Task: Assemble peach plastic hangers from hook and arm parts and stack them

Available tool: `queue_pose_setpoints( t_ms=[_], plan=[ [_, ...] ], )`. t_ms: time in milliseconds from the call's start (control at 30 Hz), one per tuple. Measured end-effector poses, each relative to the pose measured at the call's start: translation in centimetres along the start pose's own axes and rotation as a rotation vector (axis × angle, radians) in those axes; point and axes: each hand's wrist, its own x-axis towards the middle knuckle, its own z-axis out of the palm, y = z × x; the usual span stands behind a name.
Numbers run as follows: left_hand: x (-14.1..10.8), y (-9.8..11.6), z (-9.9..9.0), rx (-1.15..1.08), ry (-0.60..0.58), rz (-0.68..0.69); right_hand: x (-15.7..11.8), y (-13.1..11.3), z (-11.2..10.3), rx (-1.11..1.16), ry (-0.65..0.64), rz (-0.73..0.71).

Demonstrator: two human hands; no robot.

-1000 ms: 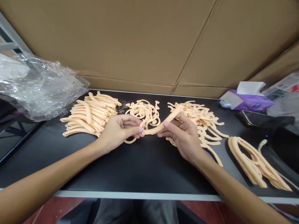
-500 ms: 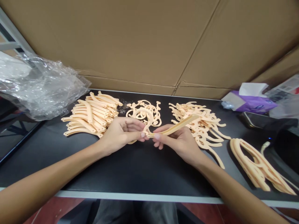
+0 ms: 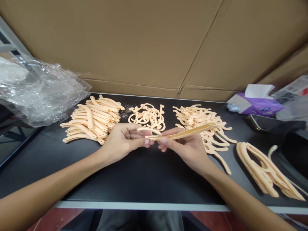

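Note:
My left hand (image 3: 122, 141) pinches the end of a cream plastic hanger hook (image 3: 148, 129) between thumb and fingers. In my right hand (image 3: 189, 147) is a long curved hanger arm (image 3: 192, 131), its channelled side showing and its far end pointing right. The hook's base and the arm's inner end meet between my fingertips; whether they are joined I cannot tell. Behind my left hand lies a pile of flat hanger arms (image 3: 93, 120). Loose hooks (image 3: 147, 115) are heaped at the centre back, and thinner arm pieces (image 3: 216, 141) spread behind my right hand.
Folded hangers (image 3: 255, 170) are stacked at the right, beside a cable. Beyond them are a phone (image 3: 263, 123) and a purple tissue pack (image 3: 262, 104). Clear plastic wrap (image 3: 48, 93) bulges at the left. A cardboard wall (image 3: 134, 41) stands behind the black table (image 3: 144, 179).
The hook has tilted down from standing up to nearly flat, its curve now low over the fingers. The arm's outer end has shifted right and slightly lower. Both hands keep their holds.

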Motion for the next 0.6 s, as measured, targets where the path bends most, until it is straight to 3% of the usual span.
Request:
queue_pose_setpoints(
  t_ms=[367,600],
  plan=[
    [-0.08,0.05,0.02,0.127,0.046,0.085,-0.49,0.24,-0.02,-0.100,0.032,-0.107],
    [-0.49,-0.36,0.43,0.278,0.110,0.224,-0.72,0.57,-0.11,-0.273,0.062,-0.302]
  ],
)
